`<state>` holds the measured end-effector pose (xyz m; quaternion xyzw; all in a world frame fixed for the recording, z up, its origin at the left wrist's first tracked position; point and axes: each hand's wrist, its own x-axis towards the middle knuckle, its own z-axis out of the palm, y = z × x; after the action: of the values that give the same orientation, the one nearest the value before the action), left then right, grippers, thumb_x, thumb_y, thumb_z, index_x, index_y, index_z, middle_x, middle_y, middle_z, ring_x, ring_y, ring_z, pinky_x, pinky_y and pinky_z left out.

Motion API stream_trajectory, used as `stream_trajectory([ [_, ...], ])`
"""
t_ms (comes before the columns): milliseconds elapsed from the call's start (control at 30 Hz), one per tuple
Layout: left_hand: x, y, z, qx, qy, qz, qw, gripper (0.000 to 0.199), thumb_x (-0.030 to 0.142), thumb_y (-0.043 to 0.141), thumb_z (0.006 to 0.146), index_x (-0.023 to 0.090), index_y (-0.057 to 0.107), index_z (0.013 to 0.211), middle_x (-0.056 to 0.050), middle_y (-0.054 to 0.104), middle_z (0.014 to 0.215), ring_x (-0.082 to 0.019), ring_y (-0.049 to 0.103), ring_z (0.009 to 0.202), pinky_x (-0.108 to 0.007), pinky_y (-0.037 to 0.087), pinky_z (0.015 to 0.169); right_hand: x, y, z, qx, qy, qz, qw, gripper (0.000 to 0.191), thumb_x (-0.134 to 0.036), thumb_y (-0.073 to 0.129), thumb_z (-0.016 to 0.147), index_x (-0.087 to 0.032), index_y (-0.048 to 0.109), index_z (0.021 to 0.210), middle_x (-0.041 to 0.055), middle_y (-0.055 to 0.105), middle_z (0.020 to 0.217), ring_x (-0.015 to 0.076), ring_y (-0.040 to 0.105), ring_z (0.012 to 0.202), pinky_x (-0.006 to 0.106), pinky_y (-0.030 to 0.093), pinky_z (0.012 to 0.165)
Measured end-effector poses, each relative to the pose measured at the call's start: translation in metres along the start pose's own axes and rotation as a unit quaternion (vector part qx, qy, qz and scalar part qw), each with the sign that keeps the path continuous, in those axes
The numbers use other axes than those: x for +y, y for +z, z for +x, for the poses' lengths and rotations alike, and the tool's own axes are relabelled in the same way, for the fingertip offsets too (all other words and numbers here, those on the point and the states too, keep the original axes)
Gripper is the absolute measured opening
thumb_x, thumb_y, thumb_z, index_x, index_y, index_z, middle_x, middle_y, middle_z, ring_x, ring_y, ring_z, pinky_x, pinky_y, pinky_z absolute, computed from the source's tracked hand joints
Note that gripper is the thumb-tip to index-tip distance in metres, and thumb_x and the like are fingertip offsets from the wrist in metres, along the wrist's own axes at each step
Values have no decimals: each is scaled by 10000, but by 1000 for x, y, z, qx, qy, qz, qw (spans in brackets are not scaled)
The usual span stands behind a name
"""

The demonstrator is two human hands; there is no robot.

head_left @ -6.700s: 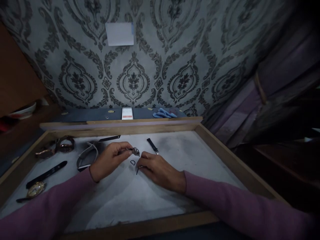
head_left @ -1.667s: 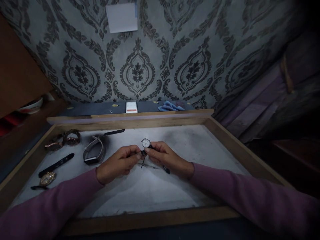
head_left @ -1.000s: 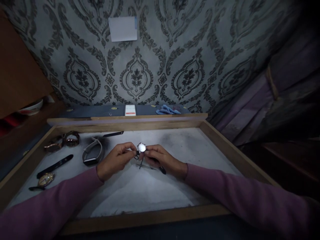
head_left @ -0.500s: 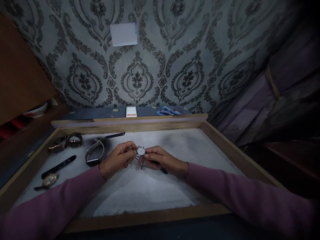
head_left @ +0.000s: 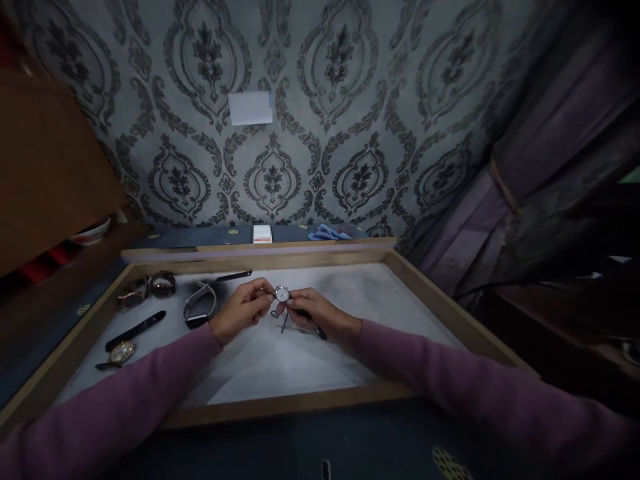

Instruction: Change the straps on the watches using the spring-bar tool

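Observation:
A small wristwatch [head_left: 283, 294] with a round white dial is held up between both hands over the tray. The fingers of my left hand [head_left: 244, 311] pinch its left side. On its right side, my right hand [head_left: 320, 312] grips the case edge, fingers closed. A dark strap end [head_left: 321, 333] sticks out below the right hand. Thin dark pieces [head_left: 285, 323] hang or lie just under the watch; I cannot make out what they are. Left of my left hand lies a watch with a light band [head_left: 201, 301] and a dark rectangular face.
The shallow wooden-framed tray [head_left: 320, 399] has a white base. On its left lie a gold-cased watch [head_left: 122, 352], a black strap [head_left: 135, 331], and two dark watches [head_left: 163, 285]. Beyond the rear rim are a phone [head_left: 262, 234] and a blue cloth [head_left: 329, 232].
The view has tilted up and shifted a little. Both hands keep their grip on the watch, and the dark strap end below my right hand shows more.

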<state>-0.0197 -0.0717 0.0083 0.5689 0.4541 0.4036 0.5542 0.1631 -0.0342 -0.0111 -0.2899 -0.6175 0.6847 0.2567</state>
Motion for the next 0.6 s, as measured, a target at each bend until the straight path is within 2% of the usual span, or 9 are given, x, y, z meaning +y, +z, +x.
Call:
stream_trajectory([
  [367,1,-1,-2,2,16,7,1000,277,393,637,716,179,490,814,104,433,497,-47,314,383,-152,234,375,-7,19,-8,32,9,18,999,240,-323,495,756,-121,618,797,-98,386,408,43,241,330,174,155,335],
  [500,1,-1,-1,2,7,-2,1000,268,385,635,717,180,488,808,103,431,498,-48,313,390,-153,217,382,-2,20,-8,6,12,52,999,245,-334,497,802,-123,606,861,-90,442,403,46,272,302,170,178,322],
  [600,-1,0,0,-3,0,-9,1000,258,384,632,731,176,495,799,93,447,495,-52,318,400,-159,213,392,2,20,-8,-32,18,89,995,239,-349,509,832,-130,585,890,-71,517,420,59,355,285,167,223,303],
])
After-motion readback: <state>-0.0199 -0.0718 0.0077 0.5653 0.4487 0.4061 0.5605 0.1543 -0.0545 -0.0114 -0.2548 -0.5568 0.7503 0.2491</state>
